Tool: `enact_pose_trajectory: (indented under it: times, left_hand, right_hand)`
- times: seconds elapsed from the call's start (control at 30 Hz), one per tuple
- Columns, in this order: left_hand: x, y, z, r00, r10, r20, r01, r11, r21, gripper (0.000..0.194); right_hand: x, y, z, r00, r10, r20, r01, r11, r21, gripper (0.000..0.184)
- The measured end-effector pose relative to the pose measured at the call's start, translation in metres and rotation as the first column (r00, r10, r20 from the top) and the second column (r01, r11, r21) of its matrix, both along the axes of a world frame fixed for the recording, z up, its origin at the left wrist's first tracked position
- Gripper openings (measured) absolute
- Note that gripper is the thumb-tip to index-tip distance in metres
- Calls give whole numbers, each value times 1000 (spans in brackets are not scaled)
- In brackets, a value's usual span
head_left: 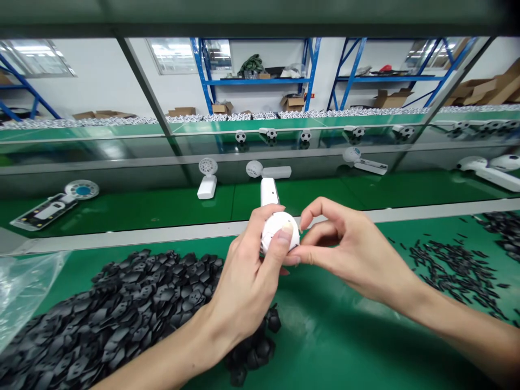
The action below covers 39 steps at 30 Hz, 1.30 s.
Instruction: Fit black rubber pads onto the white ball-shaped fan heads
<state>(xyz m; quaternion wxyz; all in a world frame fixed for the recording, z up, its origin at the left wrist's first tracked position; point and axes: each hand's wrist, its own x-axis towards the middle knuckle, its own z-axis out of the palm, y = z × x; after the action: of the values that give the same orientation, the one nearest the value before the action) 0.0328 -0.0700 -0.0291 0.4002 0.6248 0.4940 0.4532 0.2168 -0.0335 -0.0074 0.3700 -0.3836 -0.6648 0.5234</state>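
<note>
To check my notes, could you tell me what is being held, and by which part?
The left hand grips a white device by its round head; the right hand's fingers touch that head too.

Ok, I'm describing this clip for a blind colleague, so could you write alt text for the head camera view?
A left hand grips a white ball-shaped plastic unit while the fingertips of a right hand touch its side. Black five-sided pieces lie heaped on a green bench, with similar white units standing on the shelf ahead.

A factory assembly line: green conveyor belts (134,211) carry rows of white devices (207,179), with blue steel shelving (260,81) and cardboard boxes (292,103) behind.
</note>
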Motion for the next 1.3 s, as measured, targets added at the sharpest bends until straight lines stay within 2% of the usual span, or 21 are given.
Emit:
enact_pose_trajectory:
  times: [0.13, 0.3, 0.37, 0.43, 0.5, 0.57, 0.63, 0.67, 0.7, 0.73, 0.83, 0.9, 0.97, 1.03, 1.1, 1.13, 1.2, 1.3]
  left_hand:
    - [0, 0, 1, 997, 29, -68, -27, 999, 37, 39]
    - [0, 0, 1, 991, 42, -130, -35, 998, 59, 35]
    - [0, 1, 0, 996, 31, -86, -30, 999, 19, 37]
    - [0, 2, 0, 1000, 23, -20, -24, 999, -40, 40]
    - [1, 3, 1, 999, 27, 23, -25, 997, -77, 43]
    - [2, 3, 4, 998, 27, 59, -23, 997, -78, 43]
    - [3, 3, 8, 993, 23, 116, -15, 998, -66, 42]
    - [4, 3, 9, 988, 17, 154, -7, 997, -71, 42]
    - [4, 4, 10, 982, 8, 190, 8, 996, -84, 43]
    - [4, 5, 10, 975, -2, 223, 25, 994, -102, 43]
    - [0, 15, 9, 952, -30, 303, 84, 982, -168, 41]
    - [-4, 23, 10, 933, 1, 359, 71, 980, -187, 37]
    - [-10, 32, 12, 910, 73, 409, 18, 977, -213, 37]
    - [-17, 40, 17, 889, 156, 431, -54, 969, -240, 38]
    - [-24, 45, 22, 877, 200, 437, -98, 965, -243, 34]
    - [-28, 47, 24, 874, 201, 443, -110, 969, -222, 31]
    - [-35, 49, 26, 869, 168, 466, -109, 983, -151, 29]
    - [-42, 51, 26, 861, 127, 492, -119, 992, -48, 32]
  right_hand:
    - [1, 1, 0, 1000, 17, 10, -18, 1000, 15, 30]
    - [2, 5, -4, 997, 77, 10, -76, 996, -55, 31]
    - [2, 5, -9, 998, 60, 27, -61, 998, 30, 33]
    - [1, 5, -15, 998, 18, 66, -31, 978, 205, 35]
    - [1, 6, -21, 991, -40, 131, -18, 910, 414, 35]
    - [1, 7, -26, 973, -121, 196, -23, 795, 607, 36]
    - [1, 8, -26, 953, -204, 223, -25, 682, 731, 40]
    - [1, 8, -25, 951, -221, 217, -20, 654, 756, 43]
    - [1, 8, -24, 955, -216, 204, -13, 654, 756, 44]
    - [1, 8, -21, 963, -199, 184, 0, 679, 734, 45]
    - [2, 9, -16, 982, -156, 102, 61, 785, 617, 43]
    - [3, 8, -16, 979, -157, 130, 60, 833, 550, 36]
    - [2, 6, -19, 940, -136, 312, -39, 867, 496, 31]
    - [0, 3, -24, 815, -33, 579, -227, 901, 371, 25]
    - [-5, 0, -28, 667, 111, 737, -377, 903, 205, 14]
    - [-7, -1, -30, 622, 172, 764, -421, 896, 142, 10]
    - [-11, -3, -32, 599, 230, 767, -455, 886, 89, 10]
    - [-13, -7, -33, 604, 246, 758, -492, 864, 111, 10]
